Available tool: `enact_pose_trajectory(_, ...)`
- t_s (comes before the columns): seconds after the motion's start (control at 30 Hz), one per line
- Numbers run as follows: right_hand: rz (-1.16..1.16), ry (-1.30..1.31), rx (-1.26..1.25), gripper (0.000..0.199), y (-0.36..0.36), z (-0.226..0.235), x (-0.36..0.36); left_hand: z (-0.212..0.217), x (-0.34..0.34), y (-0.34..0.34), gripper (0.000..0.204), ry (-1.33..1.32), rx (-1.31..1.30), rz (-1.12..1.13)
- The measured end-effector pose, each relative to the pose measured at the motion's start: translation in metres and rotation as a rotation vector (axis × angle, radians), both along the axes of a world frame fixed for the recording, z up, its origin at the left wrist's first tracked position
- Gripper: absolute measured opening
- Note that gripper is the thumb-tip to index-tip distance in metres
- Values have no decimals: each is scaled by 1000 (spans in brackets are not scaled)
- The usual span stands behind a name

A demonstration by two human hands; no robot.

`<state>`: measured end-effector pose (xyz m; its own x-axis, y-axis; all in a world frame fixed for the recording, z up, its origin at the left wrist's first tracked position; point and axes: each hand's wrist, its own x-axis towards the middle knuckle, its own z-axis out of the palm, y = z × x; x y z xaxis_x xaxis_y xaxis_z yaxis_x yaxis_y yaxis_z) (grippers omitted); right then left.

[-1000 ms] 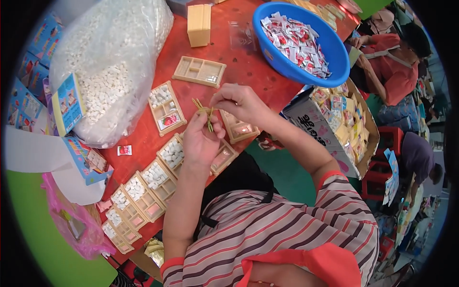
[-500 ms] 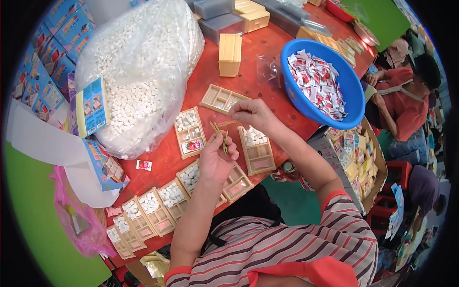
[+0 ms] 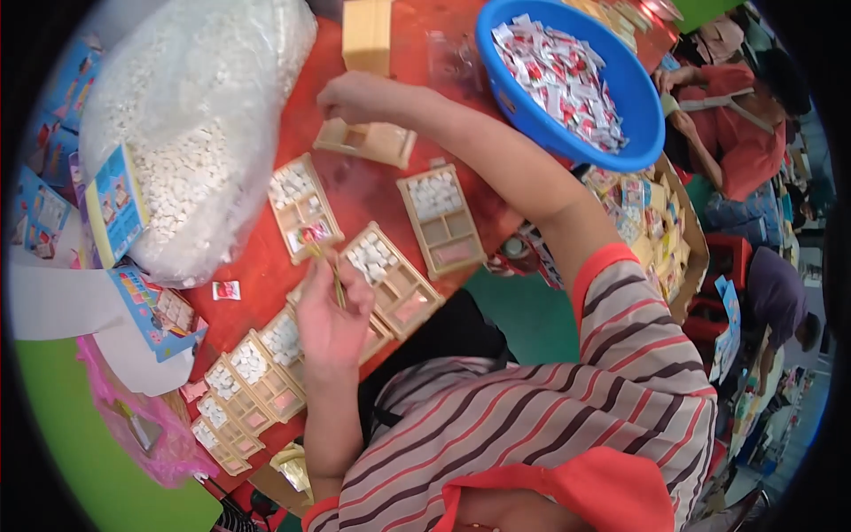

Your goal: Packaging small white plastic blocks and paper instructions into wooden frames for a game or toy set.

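My left hand [image 3: 335, 321] is closed round a few thin yellowish sticks [image 3: 339, 289], held upright in front of the near row of trays. My right hand [image 3: 356, 97] reaches far over the table, fingers curled down at the far edge of a small cream compartment tray [image 3: 386, 142], which stands tilted; its fingertips are partly hidden. Between the hands lies another tray [image 3: 291, 188] with white pieces and a red-and-white sachet [image 3: 308, 234]. To the right, a tray [image 3: 436, 232] holds white pieces and a pink piece. Several similar trays [image 3: 282, 390] line the near edge, partly behind my left forearm.
A large clear bag of white pieces [image 3: 191, 151] fills the left. At the upper right stands a blue basin [image 3: 532, 115] of sachets. A loose sachet [image 3: 226, 290], a cream box [image 3: 366, 35] and a pink bag [image 3: 133, 426] are about. Other people sit at right.
My right hand has moved left and away to the tray's far edge, and that tray is now tipped. My left hand still grips the sticks. The whole view has shifted.
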<state>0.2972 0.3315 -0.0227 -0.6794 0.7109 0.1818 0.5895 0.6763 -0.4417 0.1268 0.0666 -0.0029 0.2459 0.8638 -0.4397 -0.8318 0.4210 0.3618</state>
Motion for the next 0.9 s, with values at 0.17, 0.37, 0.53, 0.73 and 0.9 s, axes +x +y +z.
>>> enact_pose_trajectory(0.17, 57, -187, 59, 12, 8, -20, 0, -7, -11, -23, 16, 8, -32, 6)
enact_pose_trajectory(0.37, -54, -55, 14, 13, -10, -17, 3, -4, -24, -43, 18, -49, 30, 67)
enact_pose_trajectory(0.53, -138, 21, 63, 14, -26, -2, 7, -6, -28, -44, 18, -65, 39, 49)
enact_pose_trajectory(0.73, -166, -97, 235, 45, -60, -5, 10, -12, -44, -53, 19, -59, 43, 132)
enact_pose_trajectory(0.9, -312, -330, 100, 79, -79, -7, 11, -14, -68, -64, 15, -58, 76, 200)
